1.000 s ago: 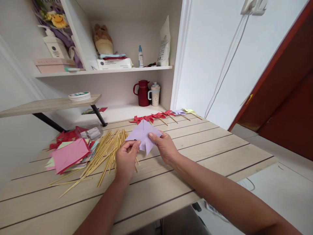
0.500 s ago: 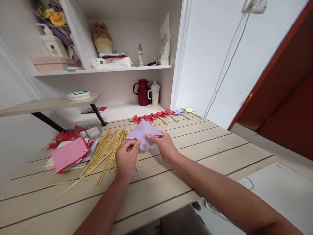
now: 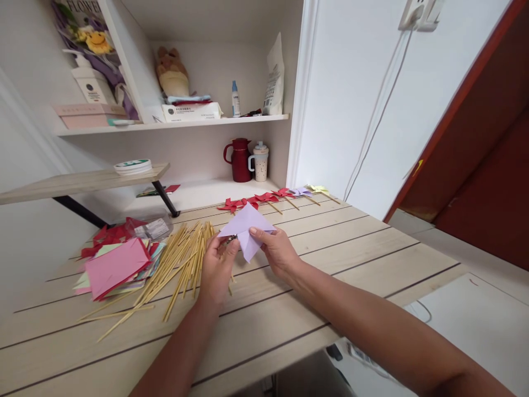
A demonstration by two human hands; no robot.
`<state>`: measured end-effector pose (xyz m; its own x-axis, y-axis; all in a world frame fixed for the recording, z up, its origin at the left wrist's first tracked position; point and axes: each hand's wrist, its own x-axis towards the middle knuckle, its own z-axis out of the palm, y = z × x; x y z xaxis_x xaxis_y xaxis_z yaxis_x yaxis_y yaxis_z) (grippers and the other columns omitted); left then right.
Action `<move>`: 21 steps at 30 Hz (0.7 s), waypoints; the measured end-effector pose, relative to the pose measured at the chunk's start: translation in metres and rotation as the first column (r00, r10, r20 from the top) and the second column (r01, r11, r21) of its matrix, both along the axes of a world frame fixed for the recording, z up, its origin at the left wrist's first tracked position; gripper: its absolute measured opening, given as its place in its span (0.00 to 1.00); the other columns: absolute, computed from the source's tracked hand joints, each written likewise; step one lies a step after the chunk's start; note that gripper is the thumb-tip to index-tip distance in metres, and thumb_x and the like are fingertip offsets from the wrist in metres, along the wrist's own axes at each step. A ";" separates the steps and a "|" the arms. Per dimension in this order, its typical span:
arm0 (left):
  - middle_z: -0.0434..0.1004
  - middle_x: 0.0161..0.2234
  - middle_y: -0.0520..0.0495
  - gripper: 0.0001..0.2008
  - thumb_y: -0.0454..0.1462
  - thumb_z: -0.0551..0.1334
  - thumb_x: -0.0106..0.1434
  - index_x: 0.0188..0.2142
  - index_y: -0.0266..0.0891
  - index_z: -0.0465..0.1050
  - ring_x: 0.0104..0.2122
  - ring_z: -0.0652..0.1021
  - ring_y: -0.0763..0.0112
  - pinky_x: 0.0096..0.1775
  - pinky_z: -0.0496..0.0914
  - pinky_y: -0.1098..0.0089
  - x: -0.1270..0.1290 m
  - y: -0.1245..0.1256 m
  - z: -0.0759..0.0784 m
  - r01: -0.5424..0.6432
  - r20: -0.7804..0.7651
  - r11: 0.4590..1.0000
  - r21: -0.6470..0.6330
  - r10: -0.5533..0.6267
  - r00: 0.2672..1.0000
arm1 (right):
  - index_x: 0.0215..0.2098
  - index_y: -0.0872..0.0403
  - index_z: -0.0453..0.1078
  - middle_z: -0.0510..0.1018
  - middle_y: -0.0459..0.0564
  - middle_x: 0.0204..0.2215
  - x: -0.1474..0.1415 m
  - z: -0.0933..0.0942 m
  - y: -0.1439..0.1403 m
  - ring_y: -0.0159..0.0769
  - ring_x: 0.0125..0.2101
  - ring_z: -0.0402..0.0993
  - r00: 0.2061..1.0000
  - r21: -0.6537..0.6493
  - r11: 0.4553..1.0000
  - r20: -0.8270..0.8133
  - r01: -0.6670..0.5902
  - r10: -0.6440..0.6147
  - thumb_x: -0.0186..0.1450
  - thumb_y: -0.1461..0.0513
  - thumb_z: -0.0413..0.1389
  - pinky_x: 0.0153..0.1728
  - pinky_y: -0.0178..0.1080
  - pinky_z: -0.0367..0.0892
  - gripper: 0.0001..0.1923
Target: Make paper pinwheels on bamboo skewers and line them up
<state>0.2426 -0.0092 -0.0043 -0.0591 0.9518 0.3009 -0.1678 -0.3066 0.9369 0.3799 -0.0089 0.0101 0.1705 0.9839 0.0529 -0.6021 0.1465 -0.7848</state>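
Observation:
Above the table, both hands hold a square of lavender paper (image 3: 243, 221) with one corner pointing away and a slit-edged flap hanging toward me. My right hand (image 3: 279, 251) pinches it, thumb on top near the middle and fingers underneath. At the paper's left corner, my left hand (image 3: 218, 267) has thumb and fingers closed on its edge. By the left thumb shows a small dark, shiny thing (image 3: 232, 239), too small to name. A spread of thin wooden sticks (image 3: 177, 270) lies left of and behind my left hand.
Stacked colored paper (image 3: 118, 267) with pink on top lies left, near red paper pieces (image 3: 111, 234) and a clear packet (image 3: 157, 228). Red pinwheels (image 3: 264, 197), a lavender pinwheel (image 3: 301, 192) and a yellow one (image 3: 318, 189) line the back edge. A raised wooden shelf (image 3: 82, 181) stands back left.
The lavender paper has turned slightly, and its lower left part no longer shows beside the hanging flap. My left hand has shifted a little to the right; the view has tilted slightly up.

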 end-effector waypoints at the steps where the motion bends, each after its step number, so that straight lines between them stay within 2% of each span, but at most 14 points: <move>1: 0.79 0.49 0.41 0.22 0.48 0.71 0.56 0.47 0.39 0.77 0.50 0.78 0.61 0.53 0.70 0.62 0.001 -0.001 0.001 0.021 0.041 1.000 -0.011 -0.021 0.999 | 0.31 0.57 0.80 0.83 0.50 0.30 -0.001 0.000 0.000 0.36 0.30 0.73 1.000 0.004 1.000 -0.001 -0.007 0.007 0.45 0.60 0.74 0.36 0.40 0.67 0.16; 4: 0.82 0.47 0.41 0.22 0.48 0.71 0.56 0.45 0.38 0.78 0.48 0.79 0.60 0.52 0.70 0.61 0.004 -0.004 0.005 0.103 0.128 0.993 -0.052 -0.095 0.987 | 0.31 0.57 0.80 0.83 0.50 0.30 -0.003 -0.001 -0.002 0.36 0.30 0.73 0.999 0.023 0.999 0.025 -0.031 0.030 0.46 0.60 0.73 0.35 0.40 0.67 0.16; 7: 0.83 0.44 0.41 0.22 0.46 0.73 0.53 0.44 0.36 0.79 0.47 0.80 0.59 0.51 0.71 0.61 0.006 -0.007 0.007 0.148 0.151 0.985 -0.092 -0.134 0.980 | 0.31 0.57 0.80 0.82 0.50 0.29 -0.006 -0.003 -0.004 0.36 0.30 0.73 0.997 0.033 0.998 0.059 -0.049 0.047 0.46 0.60 0.73 0.33 0.39 0.67 0.16; 13: 0.85 0.35 0.43 0.20 0.45 0.76 0.49 0.36 0.34 0.81 0.35 0.82 0.65 0.41 0.74 0.66 0.004 -0.008 0.007 0.097 0.135 0.982 -0.161 -0.075 0.988 | 0.34 0.58 0.80 0.83 0.50 0.30 -0.009 -0.005 -0.005 0.36 0.29 0.74 0.995 0.031 0.997 0.064 -0.076 0.074 0.46 0.60 0.73 0.34 0.39 0.69 0.18; 21: 0.84 0.34 0.45 0.19 0.44 0.76 0.48 0.35 0.35 0.81 0.32 0.81 0.69 0.39 0.74 0.68 0.005 -0.006 0.007 0.089 0.205 0.984 -0.156 -0.056 0.977 | 0.35 0.58 0.80 0.83 0.50 0.32 -0.010 -0.004 -0.005 0.36 0.30 0.75 0.997 0.020 0.997 0.033 -0.077 0.076 0.47 0.61 0.73 0.34 0.39 0.70 0.18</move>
<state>0.2478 -0.0156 0.0026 -0.0306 0.9911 0.1297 -0.3718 -0.1317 0.9189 0.3698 -0.0136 0.0061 0.0924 0.9926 0.0784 -0.5868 0.1179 -0.8011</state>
